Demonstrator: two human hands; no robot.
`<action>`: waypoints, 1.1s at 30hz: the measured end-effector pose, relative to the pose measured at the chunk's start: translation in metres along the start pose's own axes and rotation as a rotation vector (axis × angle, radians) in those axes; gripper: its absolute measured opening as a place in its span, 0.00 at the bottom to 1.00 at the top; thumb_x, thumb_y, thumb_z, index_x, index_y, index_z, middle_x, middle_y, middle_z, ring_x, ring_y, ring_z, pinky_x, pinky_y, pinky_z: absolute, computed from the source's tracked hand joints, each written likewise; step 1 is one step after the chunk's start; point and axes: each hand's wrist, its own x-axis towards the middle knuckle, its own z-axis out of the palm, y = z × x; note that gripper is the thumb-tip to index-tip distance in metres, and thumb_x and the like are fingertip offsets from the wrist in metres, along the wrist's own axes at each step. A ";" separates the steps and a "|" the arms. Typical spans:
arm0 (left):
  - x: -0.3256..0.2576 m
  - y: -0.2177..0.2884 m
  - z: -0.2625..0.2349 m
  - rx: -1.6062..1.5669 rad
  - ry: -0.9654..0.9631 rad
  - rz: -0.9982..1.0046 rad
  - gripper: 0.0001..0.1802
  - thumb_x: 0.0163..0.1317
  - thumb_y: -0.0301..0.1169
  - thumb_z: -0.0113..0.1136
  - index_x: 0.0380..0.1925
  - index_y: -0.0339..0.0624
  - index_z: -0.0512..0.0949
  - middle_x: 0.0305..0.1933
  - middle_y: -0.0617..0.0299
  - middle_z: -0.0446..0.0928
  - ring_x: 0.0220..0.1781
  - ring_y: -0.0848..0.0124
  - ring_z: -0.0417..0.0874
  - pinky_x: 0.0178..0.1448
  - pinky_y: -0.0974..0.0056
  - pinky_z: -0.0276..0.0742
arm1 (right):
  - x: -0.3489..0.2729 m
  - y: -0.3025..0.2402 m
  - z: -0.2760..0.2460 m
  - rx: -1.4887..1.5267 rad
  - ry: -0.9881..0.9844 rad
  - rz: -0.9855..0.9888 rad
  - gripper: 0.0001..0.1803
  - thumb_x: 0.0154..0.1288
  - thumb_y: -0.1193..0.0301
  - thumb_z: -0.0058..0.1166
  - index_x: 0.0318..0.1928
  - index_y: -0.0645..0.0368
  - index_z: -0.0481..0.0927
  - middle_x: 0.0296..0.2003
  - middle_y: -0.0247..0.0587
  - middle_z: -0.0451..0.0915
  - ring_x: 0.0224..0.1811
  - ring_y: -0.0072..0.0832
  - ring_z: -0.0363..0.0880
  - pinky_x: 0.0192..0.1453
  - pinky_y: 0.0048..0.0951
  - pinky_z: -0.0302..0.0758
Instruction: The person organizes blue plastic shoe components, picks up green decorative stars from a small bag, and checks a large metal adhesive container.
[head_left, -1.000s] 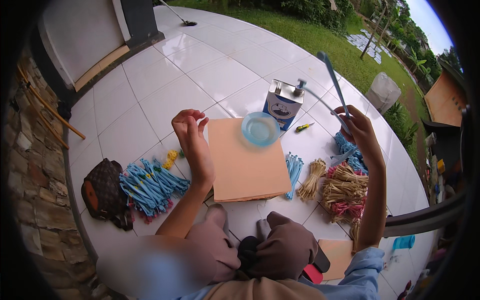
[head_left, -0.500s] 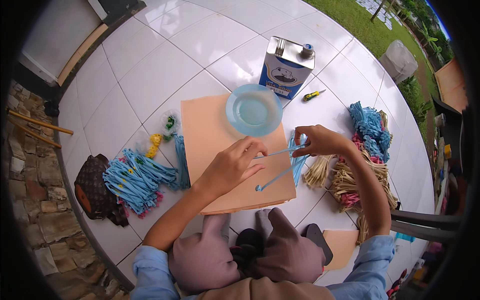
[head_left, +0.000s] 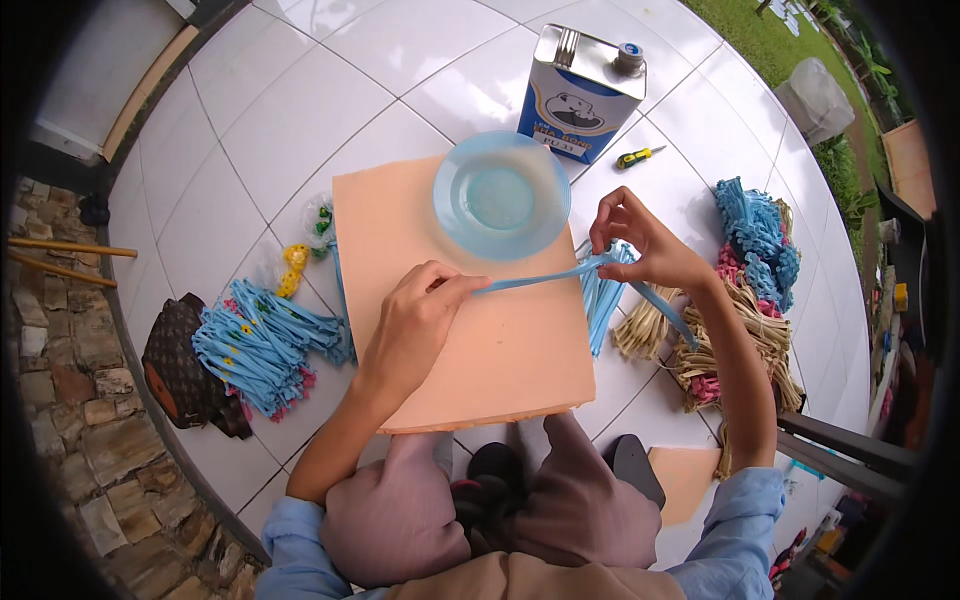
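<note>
Farther apart than half a second ago, left hand [head_left: 410, 322] and right hand [head_left: 650, 247] both pinch one slim pale-blue flexible strap [head_left: 540, 279] above the flat peach-coloured rectangular board [head_left: 490, 365], its tail dangling rightward. Straightening seems underway; next calls for even tension, I'd say.

I see room to reach over the board's [head_left: 490, 372] far left and near right corners; the plate [head_left: 500, 197] crowds the far right one, the can [head_left: 582, 100] just beyond, and the strip [head_left: 540, 279] bars mid-board to the right edge.
</note>
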 end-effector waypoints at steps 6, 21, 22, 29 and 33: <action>0.003 -0.013 0.000 0.034 -0.035 0.075 0.21 0.50 0.15 0.53 0.44 0.47 0.81 0.36 0.58 0.69 0.38 0.66 0.77 0.43 0.63 0.76 | 0.008 0.006 0.014 0.089 0.252 0.082 0.21 0.49 0.80 0.60 0.37 0.56 0.60 0.30 0.40 0.75 0.34 0.26 0.78 0.39 0.27 0.75; 0.006 -0.011 0.000 0.261 -0.131 0.165 0.30 0.50 0.18 0.53 0.53 0.60 0.76 0.38 0.57 0.62 0.43 0.61 0.70 0.47 0.62 0.72 | 0.017 -0.003 0.021 0.055 0.373 0.276 0.20 0.49 0.78 0.61 0.34 0.58 0.60 0.28 0.42 0.75 0.29 0.24 0.78 0.32 0.23 0.74; 0.007 -0.012 0.001 0.259 -0.131 0.164 0.30 0.50 0.18 0.53 0.53 0.60 0.76 0.38 0.57 0.62 0.43 0.61 0.70 0.47 0.62 0.72 | 0.017 -0.002 0.022 0.054 0.372 0.278 0.20 0.49 0.78 0.61 0.34 0.58 0.60 0.28 0.42 0.75 0.29 0.24 0.78 0.32 0.23 0.74; 0.008 -0.012 0.002 0.253 -0.112 0.139 0.28 0.52 0.17 0.53 0.51 0.58 0.77 0.40 0.57 0.62 0.44 0.62 0.70 0.48 0.63 0.73 | 0.012 -0.007 0.033 -0.150 0.463 0.155 0.19 0.49 0.78 0.61 0.34 0.60 0.61 0.28 0.42 0.75 0.31 0.25 0.79 0.37 0.27 0.75; 0.009 -0.013 0.000 0.221 -0.131 0.127 0.27 0.52 0.15 0.52 0.50 0.55 0.78 0.41 0.58 0.62 0.45 0.63 0.71 0.48 0.64 0.75 | 0.009 -0.011 0.037 -0.211 0.483 0.128 0.19 0.49 0.78 0.60 0.34 0.60 0.61 0.27 0.42 0.74 0.32 0.27 0.79 0.39 0.28 0.74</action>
